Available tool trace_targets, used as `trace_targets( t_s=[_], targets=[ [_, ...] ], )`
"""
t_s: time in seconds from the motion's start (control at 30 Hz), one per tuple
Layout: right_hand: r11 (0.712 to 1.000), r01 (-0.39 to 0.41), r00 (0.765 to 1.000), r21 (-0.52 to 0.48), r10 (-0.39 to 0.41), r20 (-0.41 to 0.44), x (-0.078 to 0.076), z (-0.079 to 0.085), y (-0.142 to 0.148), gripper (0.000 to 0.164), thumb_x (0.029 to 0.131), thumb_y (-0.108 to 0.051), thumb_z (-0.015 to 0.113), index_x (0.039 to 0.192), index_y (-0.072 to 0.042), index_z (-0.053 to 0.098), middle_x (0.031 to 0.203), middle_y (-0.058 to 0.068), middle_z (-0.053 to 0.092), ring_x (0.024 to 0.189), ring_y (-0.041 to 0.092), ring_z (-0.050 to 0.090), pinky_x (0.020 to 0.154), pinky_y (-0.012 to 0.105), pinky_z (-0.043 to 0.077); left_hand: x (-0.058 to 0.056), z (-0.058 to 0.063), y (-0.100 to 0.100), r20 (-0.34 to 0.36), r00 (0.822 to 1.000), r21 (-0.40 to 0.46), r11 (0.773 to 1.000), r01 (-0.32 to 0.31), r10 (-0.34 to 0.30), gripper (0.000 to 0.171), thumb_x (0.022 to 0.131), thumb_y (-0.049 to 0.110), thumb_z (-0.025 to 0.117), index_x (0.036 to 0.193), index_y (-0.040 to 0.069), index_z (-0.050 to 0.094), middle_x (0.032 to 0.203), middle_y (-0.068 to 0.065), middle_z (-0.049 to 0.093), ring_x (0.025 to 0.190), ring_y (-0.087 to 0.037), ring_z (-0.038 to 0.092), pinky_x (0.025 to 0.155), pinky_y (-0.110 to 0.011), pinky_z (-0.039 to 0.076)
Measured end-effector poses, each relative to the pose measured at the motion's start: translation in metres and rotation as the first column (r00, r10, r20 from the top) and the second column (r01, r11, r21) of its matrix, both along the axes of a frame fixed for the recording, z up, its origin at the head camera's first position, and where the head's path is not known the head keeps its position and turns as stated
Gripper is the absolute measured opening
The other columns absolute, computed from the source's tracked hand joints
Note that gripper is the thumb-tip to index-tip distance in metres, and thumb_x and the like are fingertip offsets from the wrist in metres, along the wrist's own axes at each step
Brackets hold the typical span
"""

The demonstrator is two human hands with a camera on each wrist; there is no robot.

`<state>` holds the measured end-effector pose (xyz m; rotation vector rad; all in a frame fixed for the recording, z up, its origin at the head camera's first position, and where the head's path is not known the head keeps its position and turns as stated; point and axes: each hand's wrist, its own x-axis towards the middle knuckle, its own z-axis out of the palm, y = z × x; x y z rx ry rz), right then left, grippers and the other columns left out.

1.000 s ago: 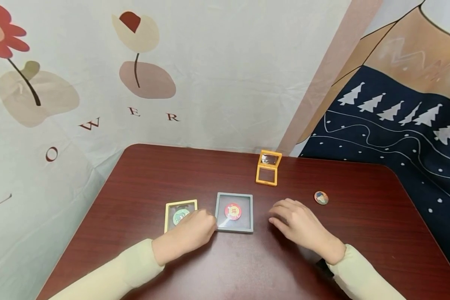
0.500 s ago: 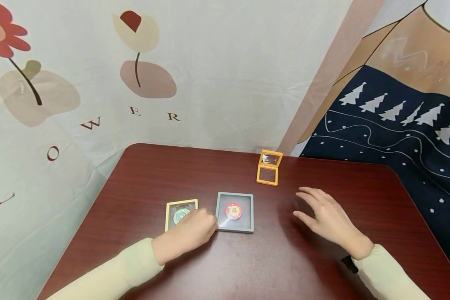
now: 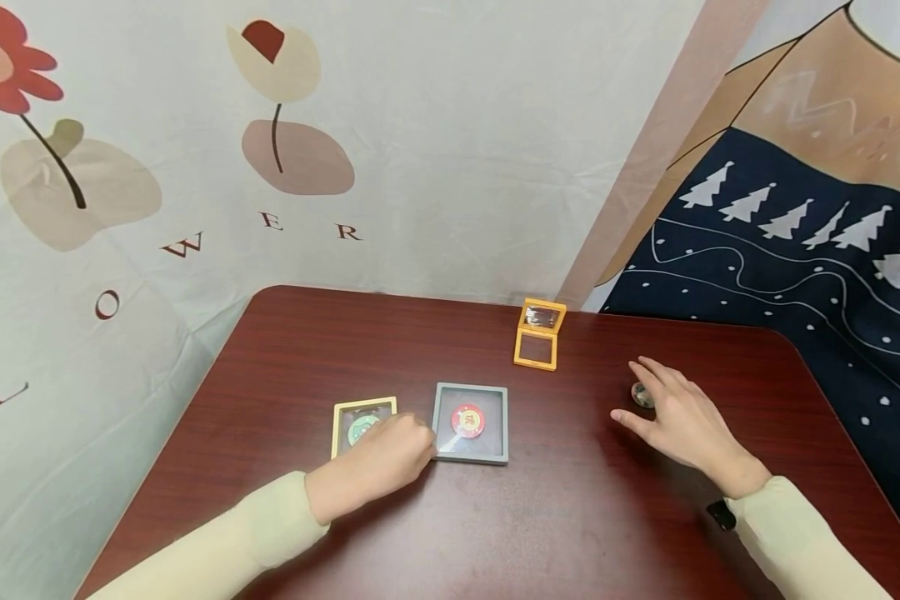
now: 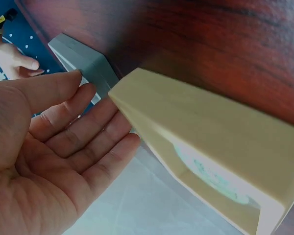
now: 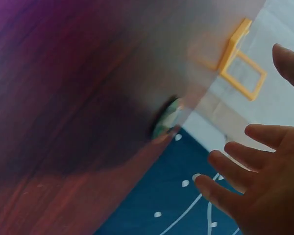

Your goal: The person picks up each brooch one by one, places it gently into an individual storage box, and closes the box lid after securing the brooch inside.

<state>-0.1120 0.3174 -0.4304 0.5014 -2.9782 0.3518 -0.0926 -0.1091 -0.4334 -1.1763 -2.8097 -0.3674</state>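
My left hand (image 3: 382,457) lies at the near left corner of a grey display frame (image 3: 438,421) with a red chip (image 3: 468,422) inside. In the left wrist view its fingers (image 4: 81,134) are loosely bent, with no object in the palm. Whether the thumb touches the grey frame, I cannot tell. That hand partly covers a cream-yellow display frame (image 3: 337,425) holding a green chip (image 3: 360,427). Over on the right, my right hand (image 3: 682,421) hovers with fingers spread beside a round picture badge (image 3: 641,396). The badge (image 5: 167,119) stands apart from the fingertips in the right wrist view.
Near the table's back edge, a small orange hinged frame (image 3: 536,335) stands unfolded. The dark red-brown table (image 3: 525,533) reaches back to a cloth backdrop (image 3: 450,167) with printed flowers and letters. A dark tree-patterned cloth (image 3: 780,258) hangs at the right.
My right hand has moved right, away from beside the grey frame to the badge, its fingers spreading. It now partly covers the badge. The left hand and both chip frames have stayed put.
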Motion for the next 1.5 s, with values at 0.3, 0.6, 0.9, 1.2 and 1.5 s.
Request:
trace_targets(
  t_s=[0.3,0.6,0.9,1.2,1.5],
  targets=[
    [0.999,0.050,0.995,0.007,-0.050,0.090,-0.008,-0.012,0.017,0.078,0.094,-0.039,0.077,0.145,0.012,0.050,0.145,0.034,0.050,0.129,0.053,0.052,0.100,0.069,0.045,-0.013,0.012,0.003,-0.161,0.987,0.013,1.000,-0.004,0.006,0.029,0.087,0.006,0.072,0.063,0.017,0.060,0.062,0.008,0.051,0.058,-0.016,0.048,0.055,-0.028,0.039],
    [0.998,0.049,0.991,0.040,-0.054,0.122,-0.015,-0.016,0.019,0.068,0.093,-0.034,0.079,0.141,0.009,0.056,0.139,0.031,0.057,0.123,0.049,0.056,0.095,0.070,0.047,-0.037,0.023,0.021,-0.127,0.991,0.155,0.988,-0.016,0.036,0.007,0.092,0.012,0.072,0.092,0.011,0.079,0.086,0.003,0.071,0.073,-0.016,0.058,0.064,-0.027,0.045],
    [0.997,0.055,0.989,0.045,-0.061,0.136,-0.018,-0.018,0.021,0.061,0.093,-0.030,0.079,0.137,0.008,0.060,0.134,0.030,0.061,0.119,0.048,0.058,0.094,0.068,0.048,-0.073,0.030,0.046,0.088,0.992,0.137,0.985,-0.103,0.092,0.046,0.100,0.034,0.069,0.136,0.005,0.068,0.136,-0.013,0.067,0.125,-0.034,0.063,0.105,-0.049,0.049],
    [0.999,0.019,0.993,0.047,-0.025,0.117,-0.020,-0.016,0.020,0.046,0.095,-0.016,0.076,0.129,0.013,0.063,0.123,0.029,0.065,0.113,0.047,0.063,0.092,0.062,0.051,-0.098,0.026,0.066,0.177,0.974,0.022,0.989,-0.144,0.138,0.058,0.104,0.044,0.062,0.149,0.008,0.057,0.154,-0.016,0.053,0.141,-0.036,0.051,0.118,-0.049,0.036],
    [1.000,0.026,0.987,0.007,-0.026,0.157,-0.024,-0.012,0.020,0.042,0.094,-0.015,0.077,0.119,0.017,0.066,0.110,0.026,0.066,0.098,0.038,0.066,0.086,0.057,0.055,-0.114,0.018,0.084,0.181,0.970,-0.042,0.986,-0.159,0.164,0.055,0.105,0.046,0.060,0.144,0.007,0.062,0.140,-0.013,0.065,0.129,-0.029,0.061,0.107,-0.045,0.047]
  ],
)
